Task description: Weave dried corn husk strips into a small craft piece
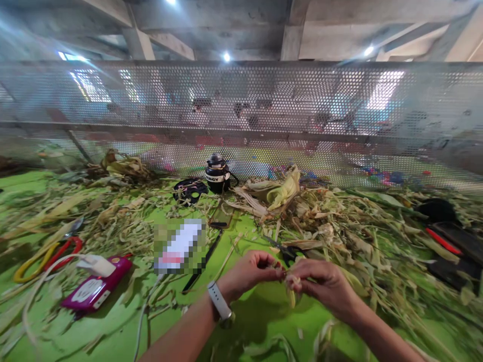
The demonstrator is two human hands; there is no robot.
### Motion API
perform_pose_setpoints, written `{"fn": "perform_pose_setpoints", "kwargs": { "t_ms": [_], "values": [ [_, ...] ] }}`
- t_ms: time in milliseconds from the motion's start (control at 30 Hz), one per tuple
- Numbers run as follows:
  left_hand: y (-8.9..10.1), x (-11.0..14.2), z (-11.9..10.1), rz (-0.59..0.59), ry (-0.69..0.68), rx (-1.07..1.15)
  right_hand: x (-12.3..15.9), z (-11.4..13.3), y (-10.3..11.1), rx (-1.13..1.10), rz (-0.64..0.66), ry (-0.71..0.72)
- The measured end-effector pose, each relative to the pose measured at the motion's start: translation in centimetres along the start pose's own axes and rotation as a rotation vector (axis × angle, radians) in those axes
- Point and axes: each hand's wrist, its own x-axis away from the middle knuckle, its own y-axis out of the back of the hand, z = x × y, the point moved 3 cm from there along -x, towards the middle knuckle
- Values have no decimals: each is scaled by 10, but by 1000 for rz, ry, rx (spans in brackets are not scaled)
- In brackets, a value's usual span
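Note:
My left hand [253, 275], with a pale-strapped watch on its wrist, is closed in a pinch above the green table [260, 314]. Opposite it, my right hand [327, 284] has its thumb and fingers pressed together. Their fingertips meet at a small yellowish piece of corn husk [292, 298], which hangs a little below them; the fingers partly cover it. Just beyond the hands lie black-handled scissors [288, 253], half among dry strips. Loose curled husk [323, 338] rests on the table below my right hand.
Heaps of dried husk [313, 221] cover the back and right. Left of my hands are a black long-handled tool [204, 259], a blurred-out flat object [181, 245], a magenta power strip [97, 287] and red-handled scissors [70, 249]. A black jar [218, 182] stands before a perforated metal screen [241, 95].

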Motion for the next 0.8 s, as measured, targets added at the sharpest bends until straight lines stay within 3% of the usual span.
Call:
{"fn": "perform_pose_setpoints", "kwargs": {
  "t_ms": [100, 300, 433, 633, 800],
  "values": [
    [3, 0, -1, -53, -33, -48, -2, -2, 1, -94, -91, -111],
    [5, -1, -3, -12, -95, -48, 0, -2, -3, -246, -48, -253],
    [1, 1, -8, -48, -115, -49, 0, -3, -5, -73, -93, -274],
    [3, 0, -5, -242, -106, -135, 0, -11, -9, 194, -138, -286],
    [1, 2, -8, -273, -205, -228, 2, -19, -10, 287, -182, -298]
  ]
}}
